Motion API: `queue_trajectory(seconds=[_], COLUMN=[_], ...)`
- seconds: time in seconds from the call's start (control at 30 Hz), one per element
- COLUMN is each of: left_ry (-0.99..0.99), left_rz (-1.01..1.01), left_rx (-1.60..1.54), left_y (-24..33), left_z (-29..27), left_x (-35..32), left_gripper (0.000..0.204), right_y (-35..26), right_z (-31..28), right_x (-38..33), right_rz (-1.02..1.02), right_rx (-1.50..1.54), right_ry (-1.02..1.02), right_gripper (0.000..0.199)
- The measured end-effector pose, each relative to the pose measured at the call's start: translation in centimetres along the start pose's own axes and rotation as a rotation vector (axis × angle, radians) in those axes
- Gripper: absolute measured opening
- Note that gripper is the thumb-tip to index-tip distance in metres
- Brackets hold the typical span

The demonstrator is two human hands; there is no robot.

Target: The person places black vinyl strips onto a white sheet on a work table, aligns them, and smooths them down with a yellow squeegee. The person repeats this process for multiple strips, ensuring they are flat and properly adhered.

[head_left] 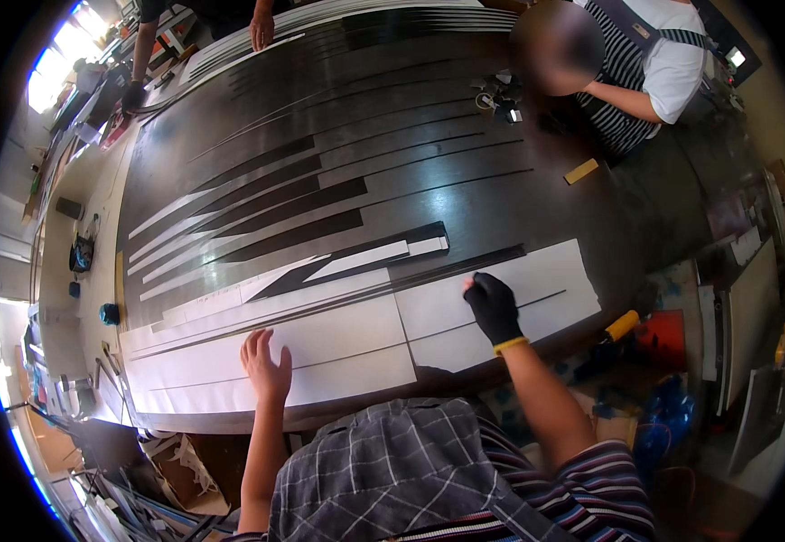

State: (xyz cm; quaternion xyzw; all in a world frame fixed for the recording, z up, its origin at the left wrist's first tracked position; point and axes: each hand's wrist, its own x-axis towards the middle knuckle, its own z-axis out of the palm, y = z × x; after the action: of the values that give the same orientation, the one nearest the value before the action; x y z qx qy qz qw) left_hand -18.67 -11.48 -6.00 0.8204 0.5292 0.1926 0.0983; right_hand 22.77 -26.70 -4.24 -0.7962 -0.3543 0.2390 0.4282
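Note:
My bare left hand (267,364) is open, fingers apart, over or resting on a long white sheet (356,384) at the table's near edge. My right hand (493,307), in a black fingerless glove with a yellow cuff, is curled closed above a second white sheet (560,275). Whatever it holds, if anything, is hidden. A thin dark strip (347,358) runs lengthwise across both sheets, between me and the longer dark strips (320,307) lying behind it. Just beyond lies a dark flat piece (365,260) with white pieces on it.
Several black-and-white tapered strips (302,191) lie across the dark table (420,203). A yellow block (581,172) sits at the right. One co-worker stands at the far right, and another reaches in with a hand (261,32) at the far left. A yellow-handled tool (622,326) is near the right edge.

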Motion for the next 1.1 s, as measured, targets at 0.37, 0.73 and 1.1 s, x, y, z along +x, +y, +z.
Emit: queue_trajectory(seconds=[0.37,0.73,1.1], left_ry=[-0.162,-0.126,-0.254], left_rz=[0.046,0.031,-0.566], left_rx=[-0.011,-0.027,-1.344], left_y=[5.5,5.6,11.1], left_z=[2.9,3.3,0.7], left_x=[8.4,8.2,5.7], left_gripper=[0.054,0.053,0.025], right_y=[-7.1,-10.4,-10.6], right_z=[6.4,6.8,5.2], right_x=[6.3,8.1,5.9], right_rz=[0.782,0.454,-0.267], right_rx=[1.023,0.466,0.037], right_ry=[-0.286,-0.421,-0.285], right_gripper=[0.015,0.024,0.018])
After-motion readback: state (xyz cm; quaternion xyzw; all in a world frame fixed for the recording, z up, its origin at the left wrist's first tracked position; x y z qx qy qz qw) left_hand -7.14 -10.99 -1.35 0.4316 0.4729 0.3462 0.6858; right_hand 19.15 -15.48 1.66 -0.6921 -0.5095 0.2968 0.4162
